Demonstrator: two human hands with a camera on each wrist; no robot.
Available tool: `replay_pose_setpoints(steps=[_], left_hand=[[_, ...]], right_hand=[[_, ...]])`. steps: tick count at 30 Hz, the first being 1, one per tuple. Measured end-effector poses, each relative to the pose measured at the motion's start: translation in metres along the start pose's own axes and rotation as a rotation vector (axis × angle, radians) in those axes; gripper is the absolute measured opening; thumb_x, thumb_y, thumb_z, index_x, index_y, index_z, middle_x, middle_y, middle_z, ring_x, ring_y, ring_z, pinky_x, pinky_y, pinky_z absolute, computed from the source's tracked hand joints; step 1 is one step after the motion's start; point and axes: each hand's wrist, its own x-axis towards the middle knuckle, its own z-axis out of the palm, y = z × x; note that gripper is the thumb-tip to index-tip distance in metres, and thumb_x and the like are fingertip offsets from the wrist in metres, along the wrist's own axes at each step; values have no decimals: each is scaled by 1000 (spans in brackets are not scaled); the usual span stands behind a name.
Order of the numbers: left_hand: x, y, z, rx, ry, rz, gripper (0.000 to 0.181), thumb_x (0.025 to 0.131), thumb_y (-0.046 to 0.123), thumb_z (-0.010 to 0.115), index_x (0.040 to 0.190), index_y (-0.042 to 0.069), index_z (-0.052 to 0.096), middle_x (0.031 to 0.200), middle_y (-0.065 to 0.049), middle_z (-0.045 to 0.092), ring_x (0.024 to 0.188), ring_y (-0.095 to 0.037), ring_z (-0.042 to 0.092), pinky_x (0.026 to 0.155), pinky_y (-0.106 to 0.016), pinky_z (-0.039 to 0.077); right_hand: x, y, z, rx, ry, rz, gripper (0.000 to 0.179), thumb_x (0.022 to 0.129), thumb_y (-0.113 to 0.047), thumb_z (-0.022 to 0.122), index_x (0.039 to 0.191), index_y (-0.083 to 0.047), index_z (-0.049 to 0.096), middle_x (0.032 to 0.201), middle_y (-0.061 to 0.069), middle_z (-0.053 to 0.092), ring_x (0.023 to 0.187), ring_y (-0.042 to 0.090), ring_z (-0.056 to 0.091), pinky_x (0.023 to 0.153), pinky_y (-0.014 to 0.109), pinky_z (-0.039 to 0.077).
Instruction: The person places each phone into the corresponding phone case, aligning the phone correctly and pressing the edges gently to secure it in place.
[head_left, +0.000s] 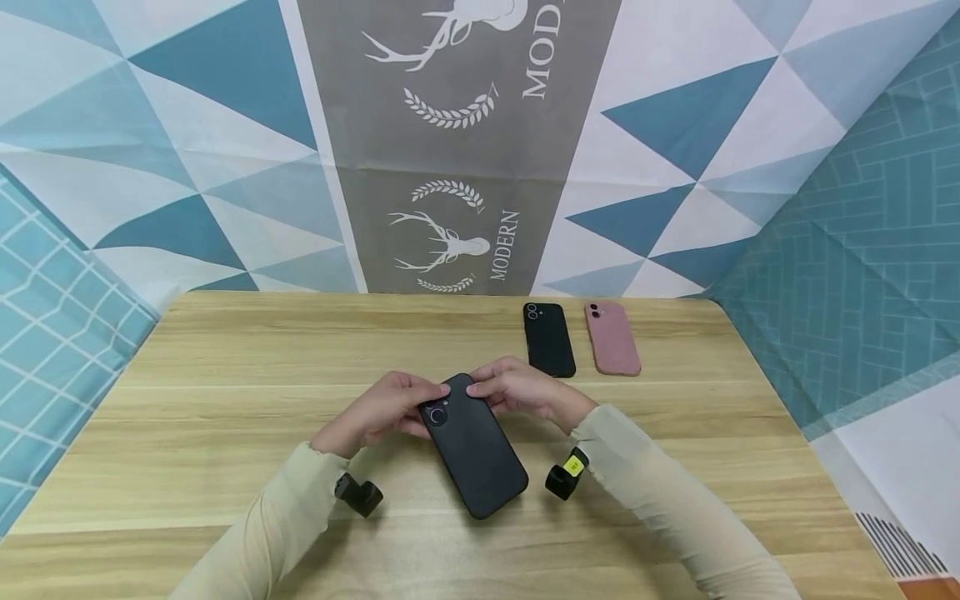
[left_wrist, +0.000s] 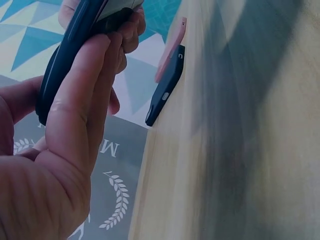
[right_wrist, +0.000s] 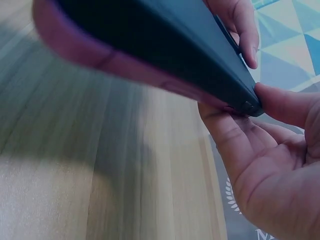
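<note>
Both hands hold a phone in a black case point(head_left: 480, 454) above the table, tilted, with its camera end away from me. My left hand point(head_left: 386, 408) grips the camera-side corner, thumb on the back and fingers underneath. The other top corner is pinched by my right hand point(head_left: 517, 387), its thumb also on the back. In the right wrist view, a pink phone edge point(right_wrist: 135, 70) shows along the side of the black case point(right_wrist: 165, 40). The left wrist view shows the dark case edge point(left_wrist: 70, 55) over the fingers. How far phone and case are joined is hard to tell.
On the wooden table point(head_left: 247, 358), a black phone case point(head_left: 550, 340) and a pink one point(head_left: 612, 338) lie side by side at the back right, near the patterned backdrop point(head_left: 450, 167). Black wrist cameras point(head_left: 566, 475) hang by both sleeves.
</note>
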Motion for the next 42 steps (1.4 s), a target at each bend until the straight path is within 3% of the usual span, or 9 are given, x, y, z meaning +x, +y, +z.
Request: replay_pose_setpoints(steps=[5, 9, 16, 21, 25, 29, 33, 42], left_hand=[[-1, -3, 1, 1, -22, 17, 39, 92, 22, 55, 110, -13, 60, 74, -1, 70, 68, -13, 70, 63, -28, 59], [-1, -4, 3, 4, -12, 66, 39, 94, 18, 52, 109, -17, 57, 73, 0, 70, 66, -12, 69, 62, -27, 59], [-2, -5, 7, -1, 55, 124, 35, 95, 16, 52, 102, -18, 59, 68, 2, 68, 63, -11, 68, 59, -27, 58], [-4, -5, 8, -48, 131, 136, 35, 96, 15, 50, 104, -18, 57, 68, 2, 66, 60, -11, 68, 59, -26, 58], [-5, -5, 7, -123, 203, 137, 33, 96, 15, 50, 104, -17, 56, 68, 1, 67, 62, -11, 69, 63, -27, 59], [-4, -3, 5, -201, 270, 146, 25, 96, 15, 51, 96, -8, 59, 68, 0, 67, 63, -13, 69, 63, -28, 59], [-3, -4, 5, -263, 339, 162, 20, 96, 13, 49, 88, -1, 60, 67, 1, 67, 59, -12, 68, 60, -26, 58], [-3, -4, 3, -369, 451, 187, 21, 98, 13, 47, 87, 0, 58, 65, 1, 66, 56, -10, 68, 57, -22, 57]], right_hand=[[2, 1, 2, 10, -7, 18, 46, 94, -8, 50, 137, 5, 41, 100, 5, 69, 82, 8, 67, 74, 23, 56], [4, 1, 3, 35, -3, 16, 48, 94, -8, 50, 139, 2, 39, 108, 10, 68, 85, 9, 67, 76, 24, 56], [4, 1, 2, 25, 27, 2, 50, 95, -14, 51, 142, -4, 37, 119, 17, 64, 87, 10, 67, 79, 26, 56], [3, 3, -1, 5, 93, -5, 46, 94, -22, 53, 137, -5, 45, 124, 16, 60, 94, 11, 65, 86, 29, 54], [2, 7, -6, 0, 142, -4, 44, 94, -26, 54, 132, -4, 51, 112, 7, 66, 89, 10, 64, 83, 27, 54], [0, 9, -8, 10, 197, -14, 42, 94, -28, 54, 127, -2, 56, 97, -3, 66, 83, 7, 62, 75, 22, 52], [-2, 11, -8, 38, 248, -13, 41, 93, -31, 56, 122, -3, 60, 92, -6, 65, 79, 6, 61, 69, 20, 52], [-7, 13, -10, 167, 213, -17, 46, 94, -29, 53, 126, 4, 52, 83, -5, 63, 71, 5, 62, 63, 21, 53]])
